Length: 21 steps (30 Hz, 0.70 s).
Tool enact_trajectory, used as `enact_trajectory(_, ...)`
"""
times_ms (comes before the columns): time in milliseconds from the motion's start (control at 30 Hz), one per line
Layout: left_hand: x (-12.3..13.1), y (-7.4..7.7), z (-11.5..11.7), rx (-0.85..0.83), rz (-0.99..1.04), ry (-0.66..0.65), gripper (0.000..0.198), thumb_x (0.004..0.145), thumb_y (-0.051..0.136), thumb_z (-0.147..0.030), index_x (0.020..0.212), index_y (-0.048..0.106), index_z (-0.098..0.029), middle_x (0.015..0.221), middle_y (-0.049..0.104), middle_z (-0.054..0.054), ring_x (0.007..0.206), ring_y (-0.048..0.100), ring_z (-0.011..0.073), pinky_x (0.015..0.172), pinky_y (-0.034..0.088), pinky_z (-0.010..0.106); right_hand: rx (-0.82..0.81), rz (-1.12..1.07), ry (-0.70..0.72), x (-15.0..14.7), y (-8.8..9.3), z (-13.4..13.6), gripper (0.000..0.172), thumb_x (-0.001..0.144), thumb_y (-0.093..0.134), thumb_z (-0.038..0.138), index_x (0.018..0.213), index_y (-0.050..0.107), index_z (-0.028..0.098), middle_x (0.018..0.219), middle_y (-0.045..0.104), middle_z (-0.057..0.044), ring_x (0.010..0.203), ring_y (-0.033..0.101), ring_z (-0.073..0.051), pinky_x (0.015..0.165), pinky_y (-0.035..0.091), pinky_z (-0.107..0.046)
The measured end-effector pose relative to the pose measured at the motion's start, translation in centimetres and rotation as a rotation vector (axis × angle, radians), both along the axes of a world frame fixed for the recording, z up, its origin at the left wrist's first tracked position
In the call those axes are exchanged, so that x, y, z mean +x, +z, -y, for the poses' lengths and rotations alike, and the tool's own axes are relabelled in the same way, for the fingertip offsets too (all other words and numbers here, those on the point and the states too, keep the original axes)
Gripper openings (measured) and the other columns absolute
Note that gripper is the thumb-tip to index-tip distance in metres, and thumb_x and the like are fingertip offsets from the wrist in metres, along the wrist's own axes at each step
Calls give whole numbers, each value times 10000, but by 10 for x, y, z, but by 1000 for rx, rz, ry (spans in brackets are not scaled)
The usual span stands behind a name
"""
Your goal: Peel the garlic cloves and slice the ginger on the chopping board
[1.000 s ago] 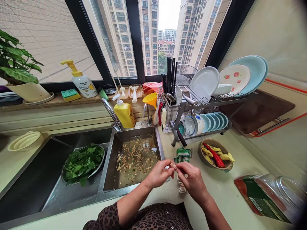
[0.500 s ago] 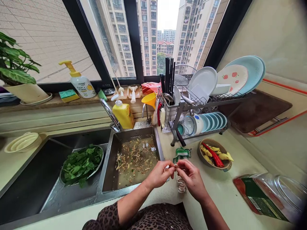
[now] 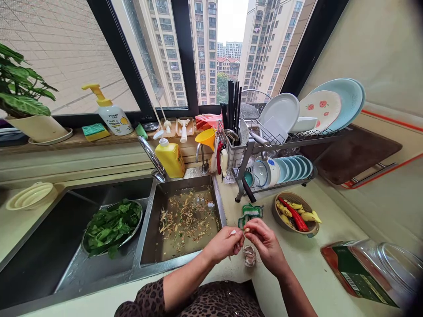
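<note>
Over the counter edge, right of the sink, both hands are close together. My left hand is closed, with a white piece of garlic skin showing at the thumb. Between the thumb and forefinger of my right hand is a small garlic clove, mostly covered by the fingertips. Just below the hands, a partly broken garlic bulb rests on the counter. Behind them lies a green and white scrubbing cloth.
The right basin holds cloudy water with floating peel scraps. In the left basin stands a bowl of leafy greens. A basket with a red chili and ginger, a dish rack and a large clear jar stand to the right.
My hands have drawn slightly apart. A white piece of skin now shows at my left thumb, the clove shows in my right fingertips, and more of the bulb is visible.
</note>
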State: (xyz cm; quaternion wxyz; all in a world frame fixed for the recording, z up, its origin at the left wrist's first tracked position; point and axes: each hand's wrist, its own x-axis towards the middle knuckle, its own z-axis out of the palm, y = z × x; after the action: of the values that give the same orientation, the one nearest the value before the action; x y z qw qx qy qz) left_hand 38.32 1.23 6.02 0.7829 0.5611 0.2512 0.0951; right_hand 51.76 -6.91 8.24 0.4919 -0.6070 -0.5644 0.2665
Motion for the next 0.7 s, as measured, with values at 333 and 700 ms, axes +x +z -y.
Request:
enact_trajectory(333, -6, 15, -8, 115, -7, -188, 470, 803, 393, -605, 671, 484, -163, 488, 458, -42, 408, 372, 65, 413, 293, 193, -72, 159, 193, 5, 16, 4, 268, 911, 428, 211, 1042, 661, 236, 928, 631, -60, 850, 602, -158, 749, 499, -255)
enact_trajectory(700, -5, 5, -9, -1, -1, -130, 351, 750, 463, -468, 555, 431, -177, 426, 360, -65, 371, 312, 53, 389, 250, 193, 26, 338, 163, -3, 2, 2, 424, 832, 415, 37, 1129, 611, 266, 949, 635, -55, 827, 615, -151, 724, 503, -235)
